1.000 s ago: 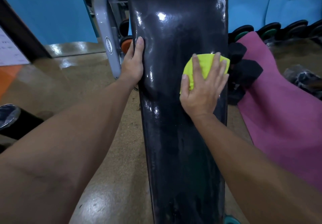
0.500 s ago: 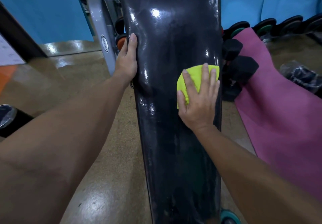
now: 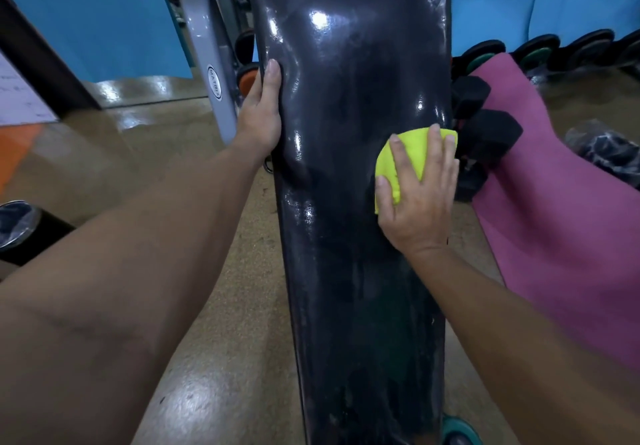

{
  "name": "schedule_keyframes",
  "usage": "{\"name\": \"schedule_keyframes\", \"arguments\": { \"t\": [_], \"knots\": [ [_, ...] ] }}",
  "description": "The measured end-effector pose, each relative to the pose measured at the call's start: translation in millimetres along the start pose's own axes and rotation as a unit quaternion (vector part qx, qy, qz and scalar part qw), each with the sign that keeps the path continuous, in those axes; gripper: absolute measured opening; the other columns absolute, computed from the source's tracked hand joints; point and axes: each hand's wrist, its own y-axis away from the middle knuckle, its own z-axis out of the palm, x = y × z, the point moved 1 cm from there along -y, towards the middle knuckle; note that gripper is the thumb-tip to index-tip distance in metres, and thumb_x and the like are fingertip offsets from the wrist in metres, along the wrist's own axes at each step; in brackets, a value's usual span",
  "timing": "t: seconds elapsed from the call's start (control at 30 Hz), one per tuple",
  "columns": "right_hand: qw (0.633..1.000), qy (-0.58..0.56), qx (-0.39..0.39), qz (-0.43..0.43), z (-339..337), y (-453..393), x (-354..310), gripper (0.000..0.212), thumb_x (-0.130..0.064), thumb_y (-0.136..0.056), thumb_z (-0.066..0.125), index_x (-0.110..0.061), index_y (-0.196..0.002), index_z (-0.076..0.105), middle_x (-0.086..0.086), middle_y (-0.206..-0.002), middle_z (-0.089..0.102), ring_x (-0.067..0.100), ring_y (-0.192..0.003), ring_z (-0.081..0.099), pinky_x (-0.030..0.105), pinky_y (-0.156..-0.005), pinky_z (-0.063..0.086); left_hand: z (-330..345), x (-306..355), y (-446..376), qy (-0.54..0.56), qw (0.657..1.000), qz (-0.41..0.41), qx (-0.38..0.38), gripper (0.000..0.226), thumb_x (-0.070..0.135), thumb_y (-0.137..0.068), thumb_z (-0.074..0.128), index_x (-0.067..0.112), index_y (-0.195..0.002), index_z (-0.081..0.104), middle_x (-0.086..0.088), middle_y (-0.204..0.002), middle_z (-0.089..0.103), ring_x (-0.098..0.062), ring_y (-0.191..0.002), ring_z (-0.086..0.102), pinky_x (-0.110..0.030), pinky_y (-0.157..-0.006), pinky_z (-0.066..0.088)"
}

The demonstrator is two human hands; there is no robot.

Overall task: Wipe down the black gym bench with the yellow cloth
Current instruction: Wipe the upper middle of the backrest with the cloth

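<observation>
The long black gym bench [image 3: 349, 98] runs from the bottom of the view up to the top, its glossy pad catching light. My right hand [image 3: 420, 195] lies flat on the yellow cloth [image 3: 412, 155], pressing it onto the pad near the bench's right edge. Only the cloth's far and left parts show past my fingers. My left hand [image 3: 261, 112] grips the bench's left edge, thumb on top of the pad, fingers hidden under the side.
A pink mat [image 3: 554, 209] lies on the floor to the right, with black hex dumbbells [image 3: 485, 133] between it and the bench. A grey frame post [image 3: 207, 60] stands left of the bench. More dumbbells [image 3: 568, 49] line the blue wall.
My right hand has slid the yellow cloth toward me along the bench's right side. My left hand keeps its grip on the left edge.
</observation>
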Motion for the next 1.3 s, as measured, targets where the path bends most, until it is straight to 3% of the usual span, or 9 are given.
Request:
{"name": "schedule_keyframes", "arguments": {
  "t": [0.13, 0.23, 0.33, 0.53, 0.73, 0.93, 1.03, 1.13, 1.3],
  "knots": [
    [0.995, -0.019, 0.040, 0.093, 5.4, -14.5, -38.5, 0.059, -0.044, -0.100, 0.048, -0.028, -0.156, 0.045, 0.024, -0.168, 0.021, 0.049, -0.155, 0.016, 0.070, -0.121, 0.019, -0.2, -1.2, -0.9, 0.009, 1.000, -0.003, 0.000, 0.072, 0.079, -0.096, 0.035, 0.039, -0.154, 0.049, 0.014, -0.152, 0.053, -0.008, -0.140, 0.046, -0.038, -0.127, 0.030],
    [1.000, -0.010, 0.009, 0.012, 11.9, 1.6, -57.2, 0.056, -0.044, -0.102, 0.048, -0.029, -0.156, 0.046, 0.024, -0.169, 0.020, 0.049, -0.156, 0.013, 0.069, -0.122, 0.012, -1.8, -2.0, -0.3, 0.012, 1.000, -0.008, -0.006, 0.082, 0.087, -0.087, 0.036, 0.041, -0.153, 0.051, 0.015, -0.153, 0.054, -0.008, -0.141, 0.048, -0.039, -0.126, 0.031],
    [0.999, 0.001, -0.002, -0.046, 9.7, 13.6, -33.6, 0.054, -0.043, -0.102, 0.050, -0.029, -0.154, 0.048, 0.023, -0.168, 0.023, 0.048, -0.156, 0.016, 0.069, -0.122, 0.018, -2.5, -1.7, -0.4, 0.018, 1.000, -0.001, -0.006, 0.085, 0.089, -0.082, 0.037, 0.042, -0.151, 0.053, 0.015, -0.150, 0.057, -0.008, -0.139, 0.051, -0.039, -0.125, 0.033],
    [0.997, -0.016, 0.034, 0.068, 3.9, -15.0, -23.8, 0.057, -0.042, -0.100, 0.049, -0.027, -0.155, 0.046, 0.024, -0.167, 0.022, 0.050, -0.155, 0.017, 0.071, -0.119, 0.022, -3.6, -4.2, -3.5, 0.021, 1.000, -0.001, -0.002, 0.088, 0.094, -0.078, 0.036, 0.045, -0.149, 0.054, 0.016, -0.150, 0.058, -0.009, -0.140, 0.051, -0.040, -0.125, 0.033],
    [1.000, 0.005, -0.005, -0.026, 6.8, 17.1, -21.6, 0.056, -0.043, -0.103, 0.050, -0.029, -0.156, 0.044, 0.021, -0.169, 0.021, 0.046, -0.157, 0.015, 0.066, -0.123, 0.019, -2.6, -5.7, -4.5, 0.024, 1.000, -0.013, -0.007, 0.090, 0.094, -0.078, 0.036, 0.042, -0.149, 0.055, 0.012, -0.151, 0.058, -0.011, -0.140, 0.051, -0.041, -0.125, 0.034],
    [0.991, -0.030, 0.052, 0.122, 0.2, -12.2, -15.4, 0.058, -0.044, -0.101, 0.046, -0.024, -0.156, 0.045, 0.025, -0.166, 0.024, 0.050, -0.152, 0.024, 0.065, -0.120, 0.027, -2.0, -6.0, -5.8, 0.033, 0.999, -0.013, -0.005, 0.092, 0.095, -0.075, 0.037, 0.042, -0.148, 0.057, 0.013, -0.146, 0.062, -0.010, -0.136, 0.055, -0.040, -0.123, 0.037],
    [0.996, -0.017, 0.029, 0.085, 5.3, -6.4, -33.9, 0.059, -0.046, -0.102, 0.045, -0.028, -0.158, 0.040, 0.023, -0.169, 0.019, 0.048, -0.155, 0.016, 0.066, -0.122, 0.020, -2.0, -8.4, -7.3, 0.038, 0.999, -0.010, -0.007, 0.094, 0.095, -0.074, 0.040, 0.038, -0.147, 0.059, 0.015, -0.141, 0.065, -0.007, -0.132, 0.059, -0.037, -0.121, 0.040],
    [0.999, -0.012, 0.016, 0.040, 3.4, 15.3, -10.3, 0.057, -0.044, -0.103, 0.046, -0.024, -0.157, 0.043, 0.025, -0.167, 0.021, 0.050, -0.153, 0.020, 0.066, -0.121, 0.024, -2.6, -7.6, -6.4, 0.034, 0.999, -0.015, -0.013, 0.094, 0.096, -0.073, 0.039, 0.041, -0.146, 0.058, 0.015, -0.142, 0.064, -0.008, -0.133, 0.058, -0.038, -0.122, 0.038],
    [0.988, -0.046, 0.046, 0.139, 0.3, 7.5, -3.8, 0.059, -0.043, -0.102, 0.045, -0.020, -0.157, 0.043, 0.029, -0.164, 0.027, 0.052, -0.147, 0.031, 0.063, -0.119, 0.031, -4.0, -8.8, -5.2, 0.034, 0.999, -0.021, -0.010, 0.093, 0.099, -0.072, 0.039, 0.045, -0.146, 0.058, 0.015, -0.145, 0.063, -0.009, -0.136, 0.056, -0.040, -0.123, 0.037]
  ]
}}
